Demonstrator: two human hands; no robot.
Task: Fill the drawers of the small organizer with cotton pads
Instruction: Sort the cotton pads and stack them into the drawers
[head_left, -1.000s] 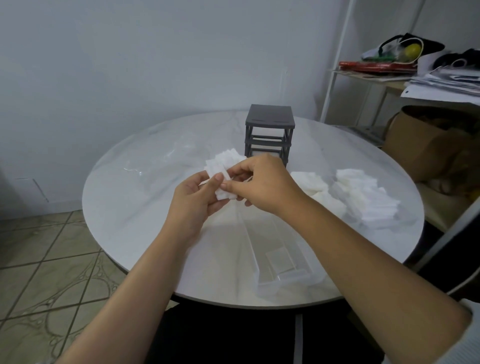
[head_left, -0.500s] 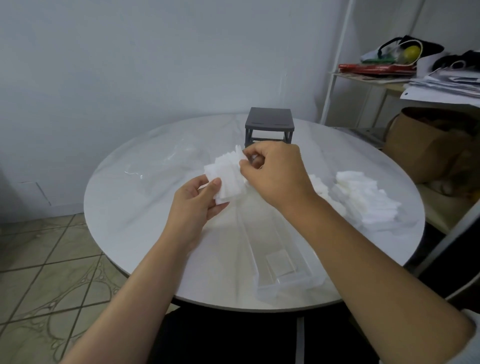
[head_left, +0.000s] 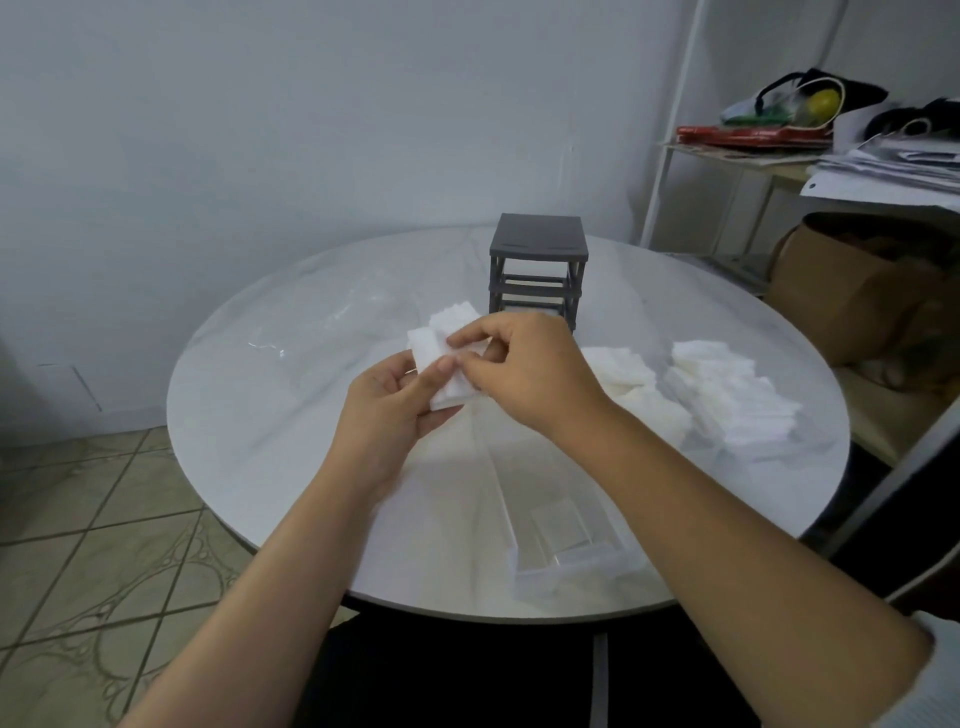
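Fingers (head_left: 441, 366) of the left hand (head_left: 387, 410) are curling around a small stack of pads (head_left: 441, 348), the thumb pressing on its front face and the other fingers supporting it from below. The right hand (head_left: 524, 371) is meeting the stack from the right; its thumb and index finger are pinching the upper edge of the pads, and the remaining fingers are folding loosely behind. Both hands are holding this stack in the air above the table (head_left: 270, 415).

A clear drawer (head_left: 566, 545) is lying on the table just under the right forearm, its near end close to the table edge. It looks almost empty, though the clear plastic is making this hard to judge. The dark organizer (head_left: 537, 270) is standing upright behind the hands, near the far side of the table, and its frame is showing open slots. More pads (head_left: 727, 389) are lying in loose heaps on the table at the right, apart from the hands. A thin clear wrapper (head_left: 332, 322) is resting on the left part of the table.
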